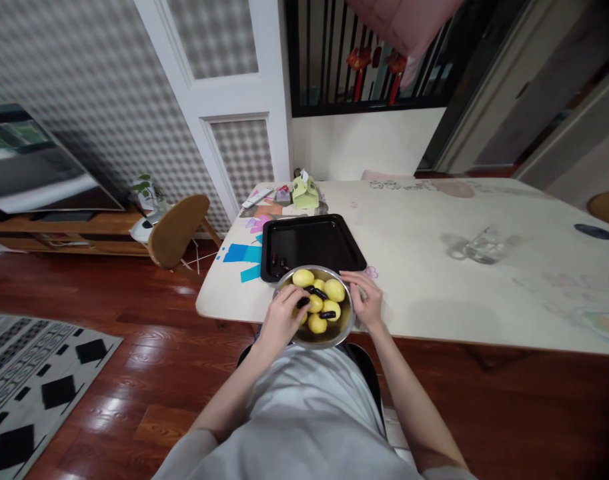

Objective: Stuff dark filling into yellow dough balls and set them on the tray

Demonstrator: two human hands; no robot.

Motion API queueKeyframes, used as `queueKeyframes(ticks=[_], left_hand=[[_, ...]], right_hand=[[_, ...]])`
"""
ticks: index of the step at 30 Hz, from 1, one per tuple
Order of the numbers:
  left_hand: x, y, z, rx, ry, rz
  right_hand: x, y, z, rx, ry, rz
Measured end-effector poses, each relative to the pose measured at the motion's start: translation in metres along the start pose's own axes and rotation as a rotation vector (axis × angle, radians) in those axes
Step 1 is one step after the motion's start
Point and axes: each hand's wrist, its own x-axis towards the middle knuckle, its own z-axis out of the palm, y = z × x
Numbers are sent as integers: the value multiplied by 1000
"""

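Observation:
A round metal bowl (349, 321) sits at the table's near edge, in front of my body. Inside it lie several yellow, rounded pieces (334, 290) that look like lemons or peeled potatoes, with a few glossy black, elongated pieces (328, 315) on top. My left hand (284, 312) reaches over the bowl's left side, its fingers pinched on one small black elongated piece (303, 303). On the right, my right hand (368, 299) holds the bowl's rim with fingers along the edge. Just behind the bowl, a black rectangular tray (314, 240) carries a few small dark pieces (275, 259) near its left corner.
Behind the tray stand a green tissue box (305, 192) and a white remote (257, 198). A clear glass (484, 247) is on the white table (414, 293) to the right. A wooden chair (179, 232) stands beyond the left end.

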Motion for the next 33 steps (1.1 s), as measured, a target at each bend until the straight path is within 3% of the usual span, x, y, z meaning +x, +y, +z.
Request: queueKeyframes(ticks=[9, 22, 29, 33], left_hand=[[-5, -9, 8, -81, 94, -29], [7, -26, 0, -164, 48, -91], [4, -24, -3, -100, 79, -17], [5, -20, -11, -73, 27, 51]], right_hand=[[1, -3, -1, 30, -63, -75], [-9, -10, 2, -2, -63, -35], [-7, -10, 3, 14, -45, -61], [-5, -11, 4, -2, -42, -39]])
